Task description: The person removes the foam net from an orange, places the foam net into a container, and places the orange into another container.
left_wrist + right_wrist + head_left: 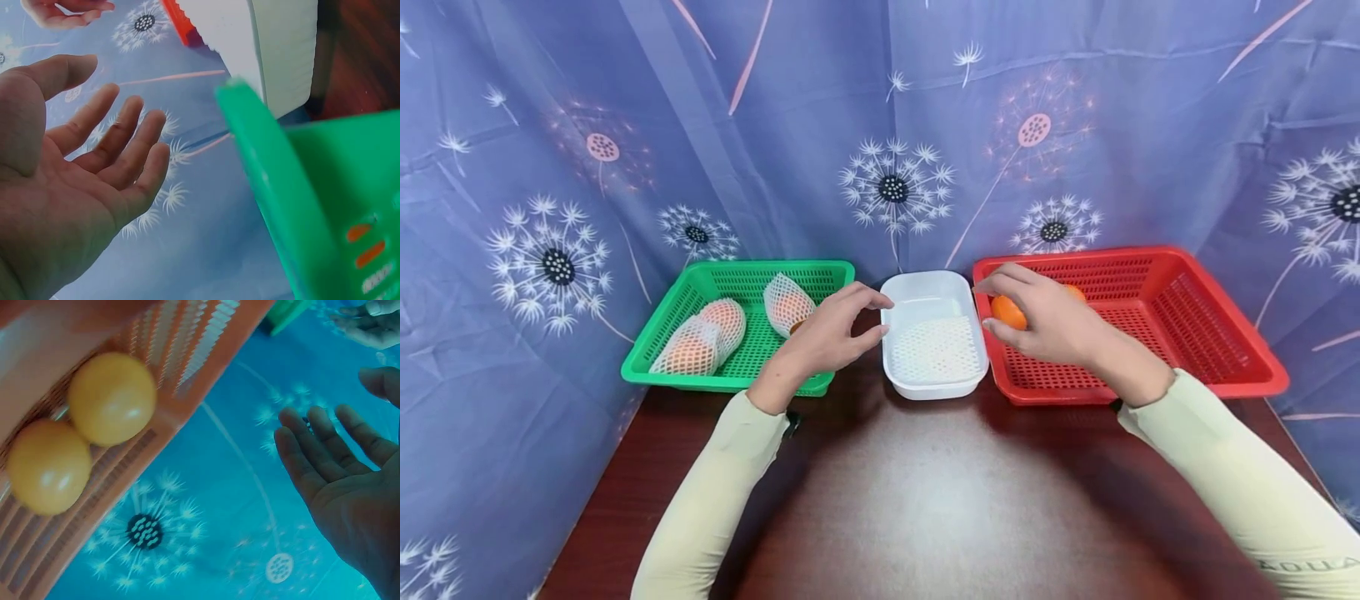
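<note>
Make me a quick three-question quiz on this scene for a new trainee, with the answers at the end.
1. How many oranges show in the red basket?
2. True or false: the tray stands between the red basket and the green basket.
3. Which of the hands is nearer the red basket? A. left; B. right; C. both equally near.

Key: 1. two; 2. true; 3. B, the right hand.

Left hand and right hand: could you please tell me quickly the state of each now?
Left hand: open, holding nothing, near the green basket.
Right hand: open, holding nothing; the orange fruits are apart from its fingers.
</note>
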